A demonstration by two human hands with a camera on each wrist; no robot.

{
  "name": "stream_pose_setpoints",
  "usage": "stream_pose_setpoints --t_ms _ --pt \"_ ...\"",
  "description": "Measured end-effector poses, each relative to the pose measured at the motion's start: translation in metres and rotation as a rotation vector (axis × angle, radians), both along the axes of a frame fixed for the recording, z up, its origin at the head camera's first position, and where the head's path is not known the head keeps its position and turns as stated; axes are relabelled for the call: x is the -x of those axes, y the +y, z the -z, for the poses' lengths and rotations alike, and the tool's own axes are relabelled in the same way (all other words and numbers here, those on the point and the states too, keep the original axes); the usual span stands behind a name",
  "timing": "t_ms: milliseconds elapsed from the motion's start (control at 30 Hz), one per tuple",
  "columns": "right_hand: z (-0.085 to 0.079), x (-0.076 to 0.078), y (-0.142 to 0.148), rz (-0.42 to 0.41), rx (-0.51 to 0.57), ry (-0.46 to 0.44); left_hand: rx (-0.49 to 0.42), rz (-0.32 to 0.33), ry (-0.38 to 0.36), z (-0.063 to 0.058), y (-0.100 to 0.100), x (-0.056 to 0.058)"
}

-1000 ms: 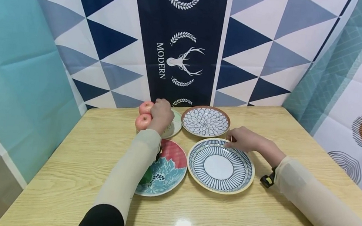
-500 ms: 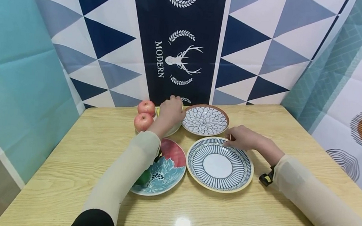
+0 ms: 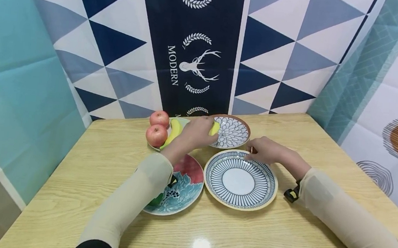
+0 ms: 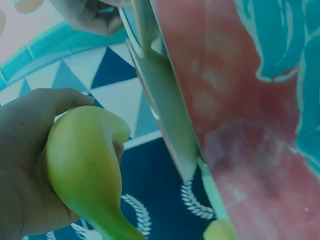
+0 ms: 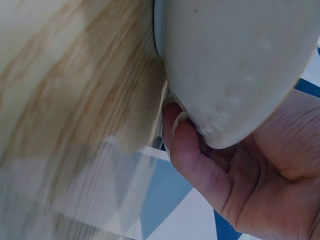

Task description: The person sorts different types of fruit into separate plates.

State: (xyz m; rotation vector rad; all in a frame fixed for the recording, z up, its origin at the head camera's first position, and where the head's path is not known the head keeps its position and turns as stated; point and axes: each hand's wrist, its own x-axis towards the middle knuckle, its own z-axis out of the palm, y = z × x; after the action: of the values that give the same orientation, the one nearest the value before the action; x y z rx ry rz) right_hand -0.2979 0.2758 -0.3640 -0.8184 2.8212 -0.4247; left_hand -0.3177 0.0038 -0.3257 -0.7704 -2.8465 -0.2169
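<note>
Banana (image 3: pixel 215 128) in our L hand (image 3: pixel 198 131), at the L side of the brown-rim plate (image 3: pixel 235 132).
L fingers & thumb wrap the fruit; can't tell if it touches that plate. Our R hand (image 3: pixel 265 150) grips the far rim of the striped plate (image 3: pixel 239 182), fingertips tucked beneath. To handle it well, we'd want a light hold round the banana's thick middle, slow & level, clear of rims, w/ R hand steadying, not tugging. Containers: pale green plate (image 3: pixel 184 121) has 2 apples (image 3: pixel 156 135) + a 2nd banana (image 3: pixel 173 132); flower plate (image 3: pixel 191 184) has a green thing (image 3: pixel 156 201), mostly behind our L sleeve (image 3: pixel 128 197), can't ID; striped plate's centre is bare; brown-rim plate's L part is hidden.
</note>
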Motion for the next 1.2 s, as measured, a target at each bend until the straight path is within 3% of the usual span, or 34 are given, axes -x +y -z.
stream_pose_setpoints --t_ms 167,400,867,1200 --pt "0.001 0.001 0.000 0.011 -0.003 -0.022 0.000 0.079 -0.033 -0.001 0.008 -0.015" --pt "0.004 0.000 -0.001 0.005 0.009 -0.032 0.080 0.198 -0.070 0.005 0.022 -0.031" --pt "-0.001 0.004 0.002 0.004 0.015 -0.030 0.204 0.313 -0.088 -0.003 0.042 -0.065" --pt "0.002 0.002 0.005 -0.017 0.021 0.022 0.282 0.395 -0.065 0.006 0.064 -0.089"
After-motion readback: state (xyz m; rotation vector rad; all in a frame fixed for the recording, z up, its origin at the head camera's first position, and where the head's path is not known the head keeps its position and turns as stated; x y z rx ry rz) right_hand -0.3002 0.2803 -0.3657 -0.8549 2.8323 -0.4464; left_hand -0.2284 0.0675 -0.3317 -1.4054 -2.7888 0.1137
